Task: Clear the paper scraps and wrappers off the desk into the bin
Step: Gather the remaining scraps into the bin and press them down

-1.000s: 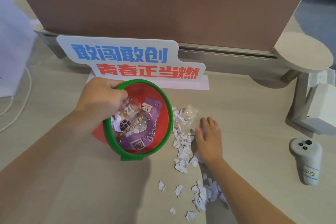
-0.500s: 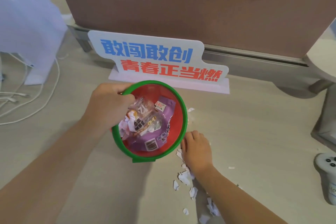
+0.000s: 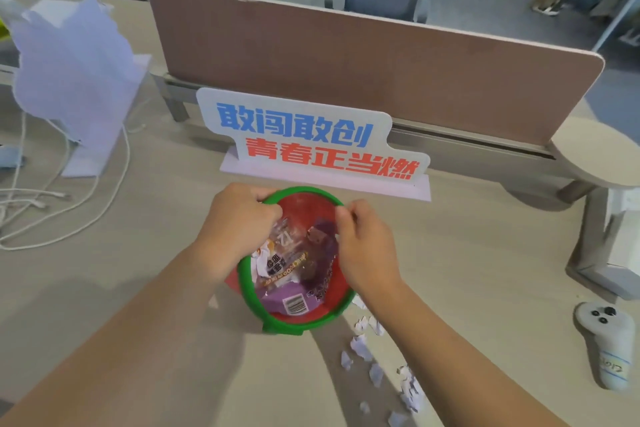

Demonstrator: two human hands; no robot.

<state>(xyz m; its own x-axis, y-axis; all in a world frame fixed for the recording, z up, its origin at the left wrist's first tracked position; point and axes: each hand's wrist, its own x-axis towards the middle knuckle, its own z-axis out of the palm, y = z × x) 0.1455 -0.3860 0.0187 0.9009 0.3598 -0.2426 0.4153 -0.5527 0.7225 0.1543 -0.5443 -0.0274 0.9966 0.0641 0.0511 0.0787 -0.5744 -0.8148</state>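
A red bin with a green rim (image 3: 300,328) stands tilted on the desk in front of me. Inside lie a purple wrapper (image 3: 294,303) and clear printed wrappers. My left hand (image 3: 235,229) grips the rim at its far left. Over the bin's right side, my right hand (image 3: 367,250) has its fingers curled, pinching what looks like a bunch of paper scraps; its palm is hidden. Several white paper scraps (image 3: 360,347) lie scattered on the desk right of the bin, trailing toward me.
A sign with blue and red characters (image 3: 311,142) stands just behind the bin, in front of a brown partition (image 3: 363,73). A white controller (image 3: 606,340) lies at the right. White cables (image 3: 69,211) and a pale paper bag (image 3: 72,80) are at the left.
My right hand has left the scraps on the desk and risen over the bin's right side with curled fingers. My left hand keeps hold of the rim. The view has tilted up.
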